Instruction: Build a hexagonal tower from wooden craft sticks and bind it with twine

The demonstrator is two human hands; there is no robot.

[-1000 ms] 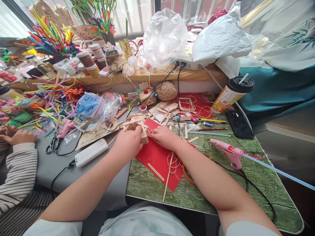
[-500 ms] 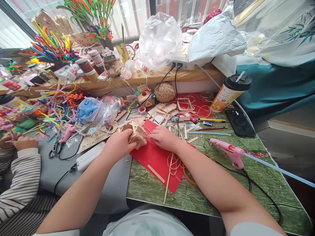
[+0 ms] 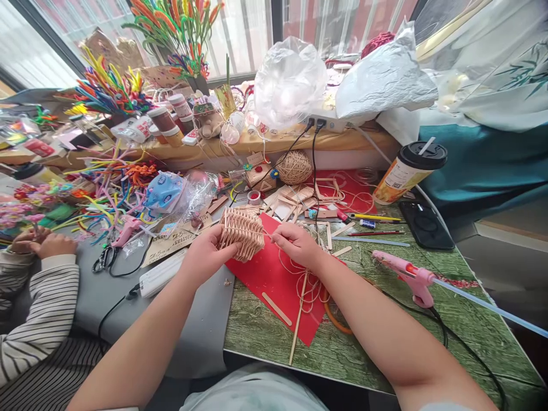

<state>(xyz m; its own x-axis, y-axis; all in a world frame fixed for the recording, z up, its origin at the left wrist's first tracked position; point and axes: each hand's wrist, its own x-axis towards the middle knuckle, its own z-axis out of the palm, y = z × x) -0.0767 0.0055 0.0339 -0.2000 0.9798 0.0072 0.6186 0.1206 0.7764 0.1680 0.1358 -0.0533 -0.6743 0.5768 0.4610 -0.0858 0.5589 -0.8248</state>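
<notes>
My left hand (image 3: 213, 255) is closed around a small structure of stacked popsicle sticks (image 3: 242, 233), thumb across its near side. A strand of twine (image 3: 267, 233) runs from that structure to my right hand (image 3: 295, 244), whose thumb and fingers pinch it. Beneath both hands lies a red sheet (image 3: 265, 279). Loose loops of twine (image 3: 310, 291) hang below my right hand onto the sheet, beside a thin wooden stick (image 3: 298, 319). One flat popsicle stick (image 3: 276, 309) rests near the sheet's lower edge.
A pink glue gun (image 3: 411, 275) lies at right, its cord trailing. Behind it are a black phone (image 3: 427, 224) and a lidded cup (image 3: 409, 171). Loose popsicle sticks (image 3: 295, 200) and a twine ball (image 3: 295, 166) lie beyond my hands. At left are scissors (image 3: 104, 258) and a co-worker's striped sleeve (image 3: 43, 314).
The stick structure has turned, showing more of its ridged side. My right hand has drawn slightly away from it, pulling the strand straight. The camera view has shifted a little.
</notes>
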